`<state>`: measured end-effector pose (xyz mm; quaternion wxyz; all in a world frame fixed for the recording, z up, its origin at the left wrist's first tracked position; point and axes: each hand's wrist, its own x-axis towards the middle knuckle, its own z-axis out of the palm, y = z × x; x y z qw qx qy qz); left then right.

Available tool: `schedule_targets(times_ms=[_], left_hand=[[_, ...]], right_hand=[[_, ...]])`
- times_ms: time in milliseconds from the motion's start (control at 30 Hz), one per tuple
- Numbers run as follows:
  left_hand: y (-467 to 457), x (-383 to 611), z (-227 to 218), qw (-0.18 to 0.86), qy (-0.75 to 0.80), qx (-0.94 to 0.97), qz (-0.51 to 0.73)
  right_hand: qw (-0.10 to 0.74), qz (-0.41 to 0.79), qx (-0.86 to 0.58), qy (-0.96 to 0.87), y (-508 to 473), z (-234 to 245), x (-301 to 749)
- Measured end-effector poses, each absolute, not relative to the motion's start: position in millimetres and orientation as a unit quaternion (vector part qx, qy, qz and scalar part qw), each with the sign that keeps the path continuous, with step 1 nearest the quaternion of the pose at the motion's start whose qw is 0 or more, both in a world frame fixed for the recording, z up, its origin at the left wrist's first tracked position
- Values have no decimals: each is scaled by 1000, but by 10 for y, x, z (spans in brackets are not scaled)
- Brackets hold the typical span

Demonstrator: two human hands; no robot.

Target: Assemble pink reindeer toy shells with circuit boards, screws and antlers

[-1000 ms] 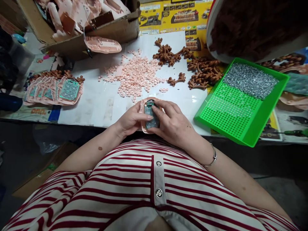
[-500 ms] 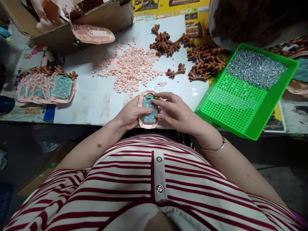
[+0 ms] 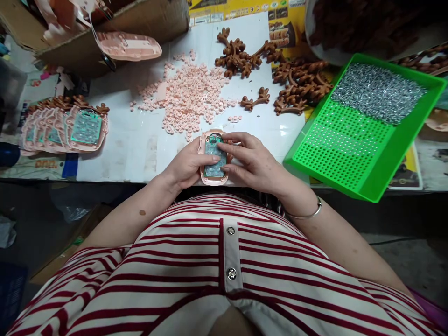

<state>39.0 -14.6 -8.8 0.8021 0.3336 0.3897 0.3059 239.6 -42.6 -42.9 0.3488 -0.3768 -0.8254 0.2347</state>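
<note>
A pink plastic shell half (image 3: 202, 175) with a green circuit board (image 3: 213, 170) seated in it is held upright near the table's front edge. My left hand (image 3: 187, 163) is closed around its left side, the thumb lying across the board. From the right, my right hand (image 3: 254, 161) reaches over with its fingers spread. Two of those fingertips rest at the board's upper right, by some thin wires, and the thumb is at the right edge. Just beyond lies a heap of small pink button-like parts (image 3: 192, 93).
Similar filled shells (image 3: 86, 126) lean in a row at left. Behind them is a cardboard box (image 3: 150, 28) of pink shells. Brown antler-shaped pieces (image 3: 301, 86) lie at the back. On the right, a green perforated tray (image 3: 371, 179) holds many silver screws (image 3: 378, 93).
The whole view has shifted slightly. Both hands keep nearly the same hold and pose on the shell and board.
</note>
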Motion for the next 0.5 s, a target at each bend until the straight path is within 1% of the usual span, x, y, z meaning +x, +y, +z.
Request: schedule_targets(times_ms=[200,500], left_hand=[[-156,407,-87,793,391,346,314],[-166,429,-95,785,403,341,326]], right_hand=[[334,237,-384,-827,-422,-435,2398],[339,239,-379,-827,-425,-485,2396]])
